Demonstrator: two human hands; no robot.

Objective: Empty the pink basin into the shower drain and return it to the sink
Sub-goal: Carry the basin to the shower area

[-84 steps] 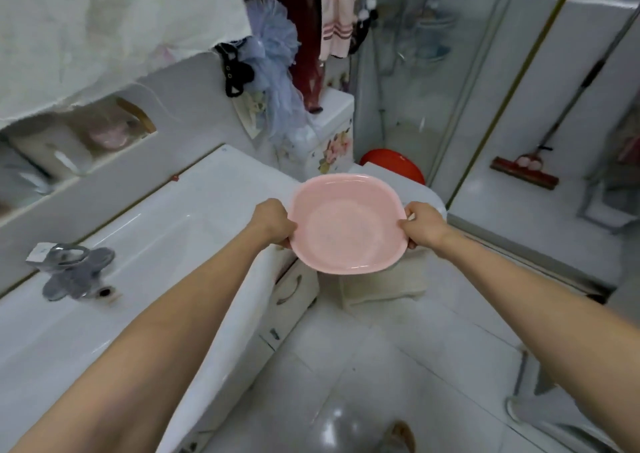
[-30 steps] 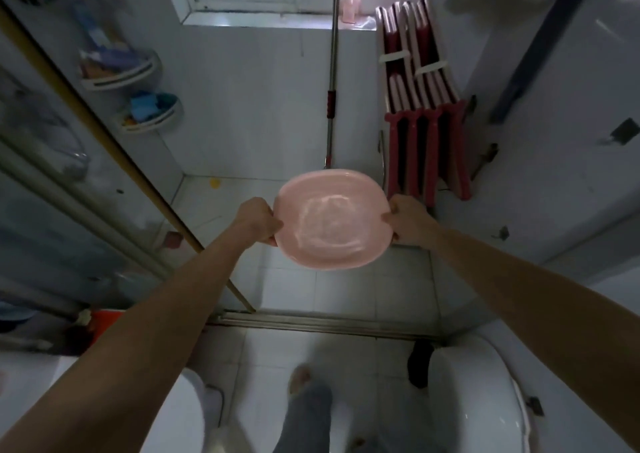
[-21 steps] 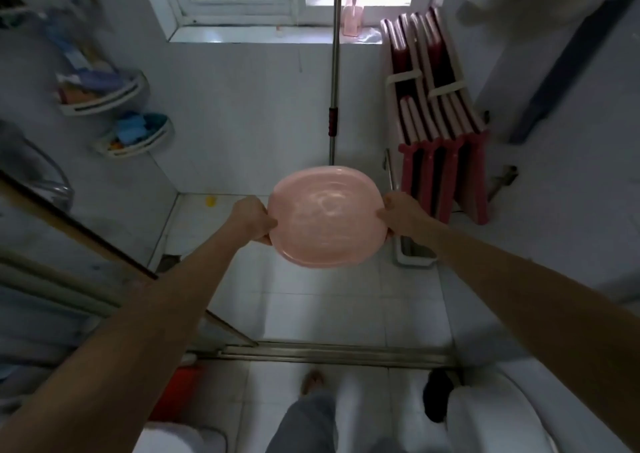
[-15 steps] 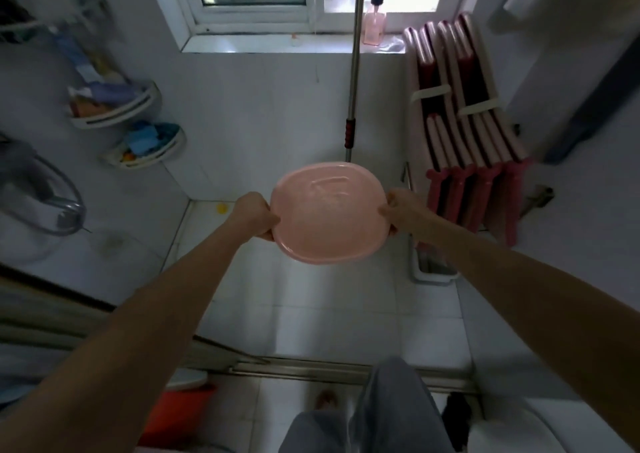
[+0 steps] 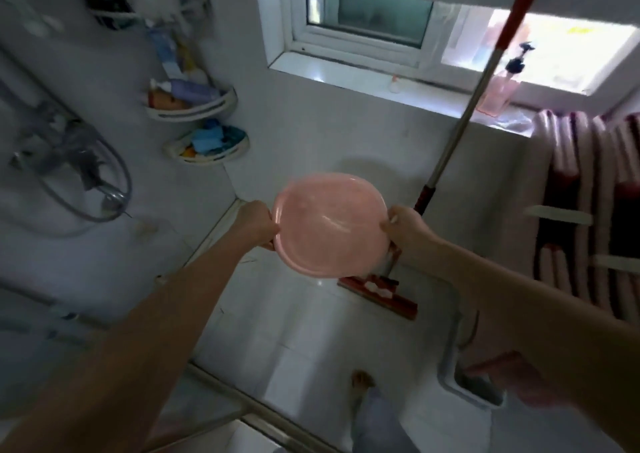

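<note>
I hold the pink basin (image 5: 329, 224) out in front of me over the white tiled shower floor (image 5: 298, 335). My left hand (image 5: 256, 222) grips its left rim and my right hand (image 5: 403, 225) grips its right rim. The basin sits roughly level, tipped slightly toward me, with a wet sheen inside. No drain is visible on the floor. The sink is out of view.
A red mop (image 5: 381, 291) leans against the back wall under the window (image 5: 367, 19). Two corner shelves (image 5: 204, 147) hold bottles at left, near the shower mixer and hose (image 5: 79, 172). Red-and-pink folded mats (image 5: 588, 217) stand at right. The metal door track (image 5: 263, 421) crosses below; my foot (image 5: 362, 380) is past it.
I have stepped over the door track into the shower stall, carrying the basin in both hands. The back wall and mop are closer, and my view has turned left toward the corner shelves.
</note>
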